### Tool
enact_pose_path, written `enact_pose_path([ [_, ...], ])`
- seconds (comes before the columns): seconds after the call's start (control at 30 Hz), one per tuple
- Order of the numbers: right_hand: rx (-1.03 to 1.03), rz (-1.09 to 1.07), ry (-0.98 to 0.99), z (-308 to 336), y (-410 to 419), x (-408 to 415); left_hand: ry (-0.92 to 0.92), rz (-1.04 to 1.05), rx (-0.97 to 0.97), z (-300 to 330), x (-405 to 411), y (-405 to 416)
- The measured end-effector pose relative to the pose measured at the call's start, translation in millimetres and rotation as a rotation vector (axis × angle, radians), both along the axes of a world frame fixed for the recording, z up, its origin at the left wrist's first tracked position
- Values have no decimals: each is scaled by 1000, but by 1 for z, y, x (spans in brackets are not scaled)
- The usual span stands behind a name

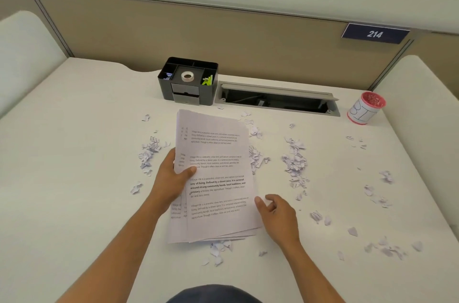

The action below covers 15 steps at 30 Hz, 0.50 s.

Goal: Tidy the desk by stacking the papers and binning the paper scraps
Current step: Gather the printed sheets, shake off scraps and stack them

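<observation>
White papers (216, 178) sit fanned on the tabletop (82, 153), pinched at their left edge by the left hand (173, 178), thumb on top; the right hand (275, 213), fingers loose and apart, touches the opposite edge. Best to squeeze both edges inward, then tap square. Scraps (295, 163) lie around the grip.

We see papers (218, 178) mid-desk (74, 178) | scraps (295, 163) strewn left, right, near | organiser (188, 81) far behind papers | bin (366, 107) far right.
</observation>
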State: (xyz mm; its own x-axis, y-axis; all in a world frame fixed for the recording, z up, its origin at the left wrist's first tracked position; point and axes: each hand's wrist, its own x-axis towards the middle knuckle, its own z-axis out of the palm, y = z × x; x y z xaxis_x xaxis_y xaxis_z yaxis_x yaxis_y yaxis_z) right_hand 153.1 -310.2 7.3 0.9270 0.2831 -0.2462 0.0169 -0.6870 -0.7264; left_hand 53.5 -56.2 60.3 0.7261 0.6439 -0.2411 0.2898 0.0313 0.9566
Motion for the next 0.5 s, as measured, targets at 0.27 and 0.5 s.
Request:
enact_pose_path([
  [0.27,415,-8,140,43,21,35,-33,-161,388,69,12,-5],
  [0.5,919,109,249,74,34,66,-220,-288,385,110,17,-20],
])
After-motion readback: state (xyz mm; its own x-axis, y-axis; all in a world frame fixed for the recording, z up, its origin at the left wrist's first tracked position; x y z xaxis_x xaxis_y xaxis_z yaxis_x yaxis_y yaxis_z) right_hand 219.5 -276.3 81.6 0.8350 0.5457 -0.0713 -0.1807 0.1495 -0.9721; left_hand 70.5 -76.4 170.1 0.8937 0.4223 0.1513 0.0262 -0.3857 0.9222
